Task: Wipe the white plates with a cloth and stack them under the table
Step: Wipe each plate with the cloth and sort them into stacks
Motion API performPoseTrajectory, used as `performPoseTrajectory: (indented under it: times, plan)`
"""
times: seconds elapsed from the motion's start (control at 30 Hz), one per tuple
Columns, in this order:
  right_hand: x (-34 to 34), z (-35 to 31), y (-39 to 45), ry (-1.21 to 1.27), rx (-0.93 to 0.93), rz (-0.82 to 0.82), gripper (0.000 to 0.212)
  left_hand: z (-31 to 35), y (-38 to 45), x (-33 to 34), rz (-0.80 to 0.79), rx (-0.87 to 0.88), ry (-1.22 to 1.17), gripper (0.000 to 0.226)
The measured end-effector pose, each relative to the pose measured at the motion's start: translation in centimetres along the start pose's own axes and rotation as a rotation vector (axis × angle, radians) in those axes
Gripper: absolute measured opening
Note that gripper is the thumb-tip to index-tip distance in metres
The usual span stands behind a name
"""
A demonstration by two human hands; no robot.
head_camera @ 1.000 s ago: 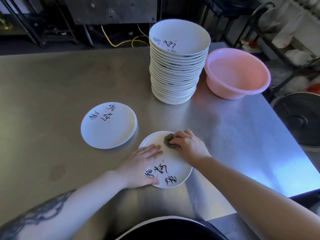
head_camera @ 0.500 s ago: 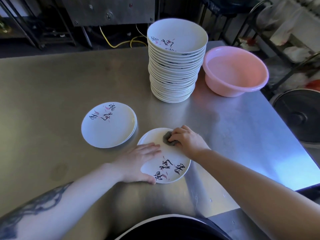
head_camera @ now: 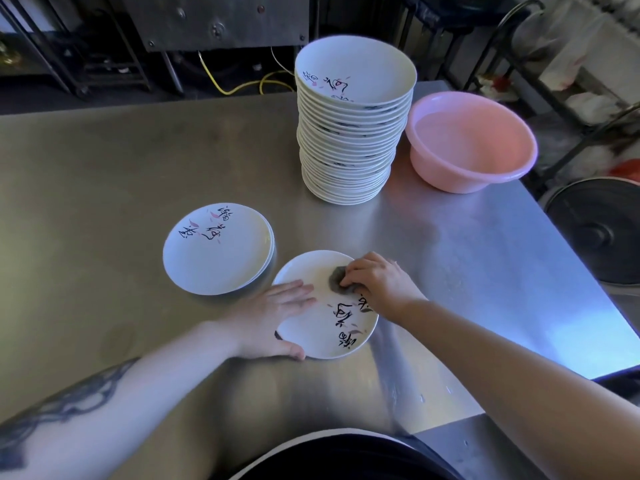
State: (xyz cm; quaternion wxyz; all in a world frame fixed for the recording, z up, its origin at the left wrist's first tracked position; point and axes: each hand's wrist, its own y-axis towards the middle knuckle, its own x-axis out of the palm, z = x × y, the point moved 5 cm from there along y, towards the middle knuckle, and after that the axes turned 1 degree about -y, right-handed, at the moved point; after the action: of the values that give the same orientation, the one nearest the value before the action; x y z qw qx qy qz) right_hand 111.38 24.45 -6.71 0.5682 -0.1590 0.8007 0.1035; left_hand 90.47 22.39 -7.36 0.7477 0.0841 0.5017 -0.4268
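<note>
Judging from the steel tabletop [head_camera: 104, 174], most remains: a tall unwiped plate stack [head_camera: 349, 133], few wiped plates [head_camera: 216, 249], none below, left hand [head_camera: 273, 320] flat steadying one plate [head_camera: 329, 323], right hand [head_camera: 379, 282] clutching cloth [head_camera: 335, 279].

Steel table [head_camera: 104, 188]: tall plate stack [head_camera: 349, 143], pink basin [head_camera: 471, 168], small plate pile [head_camera: 218, 251], single plate [head_camera: 325, 327].

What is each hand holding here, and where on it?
The right hand grips a bunched grey cloth with its fingertips. The left hand steadies the plate at its near-left rim, fingers flat on top, thumb at the edge.
</note>
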Motion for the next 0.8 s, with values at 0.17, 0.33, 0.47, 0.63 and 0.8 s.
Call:
performPoseTrajectory:
  times: [0.17,0.33,0.47,0.63,0.8]
  plan:
    - [0.7,-0.1,-4.4,0.085,0.021,0.208,0.013,1.4,-0.8,1.7,0.21,-0.129,-0.032,0.107]
    - [1.2,-1.6,-5.5,0.081,-0.053,0.213,0.018,3.3,-1.7,3.2,0.394,-0.261,-0.046,0.096]
    - [0.5,0.3,-2.2,0.057,-0.062,0.121,0.031,2.1,-0.5,1.1,0.245,-0.139,-0.127,0.1]
    - [0.2,0.3,-1.7,0.033,-0.078,0.144,0.031,0.8,0.2,0.4,0.123,-0.077,-0.055,0.095]
    - [1.4,-2.2,-6.1,0.038,0.023,0.331,0.018,1.3,0.2,1.8,0.227,-0.125,-0.104,0.11]
